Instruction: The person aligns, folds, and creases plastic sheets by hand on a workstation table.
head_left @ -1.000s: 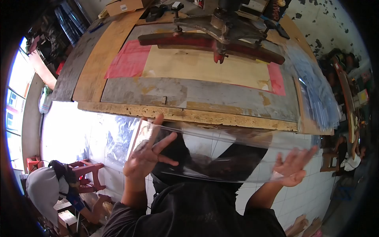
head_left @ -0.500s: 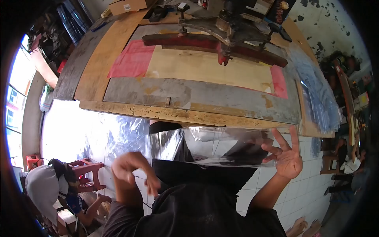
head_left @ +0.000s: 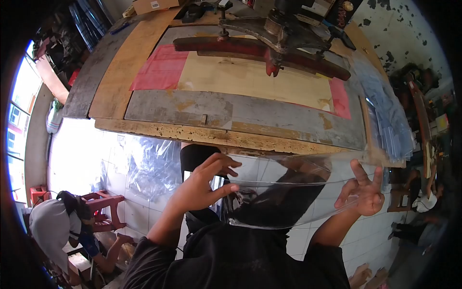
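A clear plastic sheet [head_left: 276, 192] stretches in front of my lap, below the table's front edge. At its left end is my left hand [head_left: 207, 183], with thumb and fingers apart and nothing visible between them. My right hand [head_left: 362, 195] holds the sheet's right end between thumb and bent fingers, while two other fingers point up. On the table [head_left: 173, 108], a yellow panel [head_left: 250, 79] with pink ends lies under a dark metal press head [head_left: 274, 36] that carries a long red-brown bar [head_left: 226, 46].
Many clear plastic pieces [head_left: 382, 115] are stacked at the table's right end. More plastic [head_left: 154, 166] is on the left, below the table edge. A person in a grey head covering [head_left: 50, 231] is beside a red stool [head_left: 103, 209] at lower left. Other people are at far right.
My left hand has risen and moved right to the sheet's left end, its fingers spreading. My right hand has shifted slightly right and down. The sheet now hangs lower and wider.
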A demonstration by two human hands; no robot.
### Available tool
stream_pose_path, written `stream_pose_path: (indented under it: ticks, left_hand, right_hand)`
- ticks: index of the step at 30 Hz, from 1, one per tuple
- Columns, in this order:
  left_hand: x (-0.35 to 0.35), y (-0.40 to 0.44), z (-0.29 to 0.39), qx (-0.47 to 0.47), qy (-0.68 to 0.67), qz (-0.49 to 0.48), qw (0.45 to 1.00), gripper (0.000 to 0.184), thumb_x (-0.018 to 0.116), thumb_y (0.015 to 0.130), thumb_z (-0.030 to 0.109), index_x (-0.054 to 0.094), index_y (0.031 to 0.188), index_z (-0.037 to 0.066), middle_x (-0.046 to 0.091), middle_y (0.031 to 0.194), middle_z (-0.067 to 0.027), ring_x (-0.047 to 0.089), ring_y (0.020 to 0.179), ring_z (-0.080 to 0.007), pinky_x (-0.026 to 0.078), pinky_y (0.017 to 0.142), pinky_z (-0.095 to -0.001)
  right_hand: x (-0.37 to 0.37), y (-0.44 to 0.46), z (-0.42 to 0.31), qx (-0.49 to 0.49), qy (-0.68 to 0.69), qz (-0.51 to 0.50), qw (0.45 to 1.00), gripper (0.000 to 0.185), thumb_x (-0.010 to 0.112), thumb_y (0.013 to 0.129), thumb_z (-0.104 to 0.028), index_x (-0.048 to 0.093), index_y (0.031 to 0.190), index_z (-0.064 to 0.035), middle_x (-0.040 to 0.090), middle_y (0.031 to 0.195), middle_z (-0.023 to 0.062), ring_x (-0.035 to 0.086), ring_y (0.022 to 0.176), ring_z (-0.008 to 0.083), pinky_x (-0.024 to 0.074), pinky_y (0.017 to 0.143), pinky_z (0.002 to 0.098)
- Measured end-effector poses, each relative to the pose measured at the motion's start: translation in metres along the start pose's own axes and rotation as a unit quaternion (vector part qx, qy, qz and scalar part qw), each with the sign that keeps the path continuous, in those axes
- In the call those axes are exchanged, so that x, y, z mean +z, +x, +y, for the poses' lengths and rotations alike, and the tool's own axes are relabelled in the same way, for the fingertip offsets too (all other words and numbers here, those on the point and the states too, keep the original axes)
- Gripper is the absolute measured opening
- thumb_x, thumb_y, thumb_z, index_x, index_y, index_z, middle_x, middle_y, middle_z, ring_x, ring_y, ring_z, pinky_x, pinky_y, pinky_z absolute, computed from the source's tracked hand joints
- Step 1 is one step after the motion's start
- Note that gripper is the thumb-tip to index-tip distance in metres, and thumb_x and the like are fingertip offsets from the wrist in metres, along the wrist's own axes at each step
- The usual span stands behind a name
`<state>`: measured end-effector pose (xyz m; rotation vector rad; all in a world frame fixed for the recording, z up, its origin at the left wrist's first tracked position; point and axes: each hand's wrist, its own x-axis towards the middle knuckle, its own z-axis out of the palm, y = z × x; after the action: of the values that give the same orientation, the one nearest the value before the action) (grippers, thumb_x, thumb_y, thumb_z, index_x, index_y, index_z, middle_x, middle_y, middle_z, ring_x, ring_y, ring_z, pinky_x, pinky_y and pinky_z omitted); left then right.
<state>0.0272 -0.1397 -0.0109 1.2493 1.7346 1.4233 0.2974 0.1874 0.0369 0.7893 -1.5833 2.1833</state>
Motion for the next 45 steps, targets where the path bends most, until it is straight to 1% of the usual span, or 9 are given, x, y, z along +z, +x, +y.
stream_pose_path:
  ticks: [5,9,12,20,24,28,35,38,45]
  left_hand:
    - [-0.004,-0.01,-0.043,-0.169,0.008,-0.194,0.966,0.052,0.058,0.11,0.045,0.07,0.121,-0.004,0.074,0.106,-0.0207,0.074,0.105,-0.0298,0.056,0.094,-0.0432]
    - [-0.011,-0.003,-0.07,-0.023,-0.352,-0.309,0.883,0.057,0.049,0.114,0.043,0.072,0.111,-0.009,0.076,0.095,-0.018,0.073,0.096,-0.0274,0.054,0.092,-0.0421]
    - [-0.022,-0.008,-0.051,-0.008,-0.418,-0.226,0.88,0.048,0.058,0.11,0.038,0.072,0.106,-0.008,0.074,0.089,-0.0156,0.072,0.089,-0.0254,0.055,0.085,-0.0379]
    - [-0.036,0.008,0.002,0.055,-0.387,-0.01,0.921,0.027,0.066,0.106,0.027,0.067,0.099,0.001,0.076,0.106,-0.0203,0.072,0.108,-0.0322,0.051,0.103,-0.0446]
    - [-0.045,0.007,0.011,0.006,-0.362,0.006,0.932,0.023,0.065,0.106,0.021,0.065,0.093,0.002,0.073,0.124,-0.0272,0.068,0.125,-0.0373,0.047,0.111,-0.0472]
    - [-0.028,0.012,0.027,-0.061,-0.349,0.09,0.931,0.048,0.065,0.1,0.039,0.072,0.11,-0.008,0.075,0.111,-0.0273,0.072,0.113,-0.0445,0.052,0.107,-0.0541]
    - [-0.017,0.016,0.038,-0.051,-0.391,0.132,0.91,0.059,0.049,0.105,0.047,0.068,0.081,-0.004,0.066,0.079,-0.0217,0.07,0.071,-0.0333,0.06,0.073,-0.0407]
    - [-0.016,0.015,0.039,-0.088,-0.418,0.138,0.893,0.059,0.042,0.11,0.042,0.053,0.065,0.006,0.061,0.067,-0.0171,0.048,0.037,-0.019,0.039,0.036,-0.0259]
    - [-0.006,0.021,0.042,-0.118,-0.424,0.093,0.893,0.057,0.04,0.11,0.039,0.056,0.068,0.004,0.063,0.071,-0.0193,0.057,0.043,-0.0236,0.045,0.041,-0.0294]
  right_hand:
    - [0.006,0.012,0.005,0.023,-0.025,-0.005,0.999,0.077,0.043,0.109,-0.033,0.007,0.172,-0.008,0.01,0.167,0.0459,0.071,0.09,0.0465,0.0645,0.069,0.0449]
    - [0.014,0.016,0.008,0.036,-0.042,0.049,0.997,0.078,0.048,0.109,-0.039,0.013,0.172,-0.0097,0.018,0.166,0.0451,0.074,0.101,0.049,0.0616,0.071,0.0379]
    - [0.017,0.01,0.004,0.02,-0.112,0.107,0.988,0.079,0.041,0.11,-0.038,0.007,0.171,-0.0019,0.022,0.165,0.0444,0.073,0.091,0.0397,0.0604,0.064,0.0356]
    - [0.027,-0.047,0.02,0.339,-0.303,0.131,0.881,0.084,0.043,0.106,-0.069,0.067,0.136,0.0051,0.069,0.138,0.0213,0.067,0.126,0.038,0.0457,0.11,0.0509]
    - [0.057,-0.03,0.016,0.441,-0.307,0.055,0.841,0.028,0.087,0.085,-0.016,0.075,0.105,0.0004,0.079,0.118,0.0155,0.074,0.116,0.0316,0.056,0.1,0.0416]
    - [0.084,-0.013,0.035,0.292,-0.481,0.235,0.792,0.025,0.09,0.082,-0.014,0.071,0.087,0.002,0.076,0.079,0.0074,0.073,0.07,0.0237,0.0548,0.067,0.0343]
    - [0.081,0.012,0.036,0.298,-0.711,0.255,0.583,0.043,0.093,0.08,-0.032,0.063,0.073,-0.002,0.065,0.066,0.0092,0.065,0.059,0.0286,0.047,0.058,0.0371]
    - [0.084,0.01,0.03,0.363,-0.679,0.291,0.568,0.043,0.093,0.079,-0.027,0.06,0.07,-0.0012,0.062,0.064,0.01,0.06,0.06,0.0281,0.0466,0.061,0.0364]
    - [0.097,0.013,0.059,-0.009,-0.709,0.147,0.69,0.067,0.097,0.06,-0.056,0.07,0.105,-0.0138,0.069,0.108,0.0044,0.067,0.096,0.0282,0.054,0.082,0.0414]
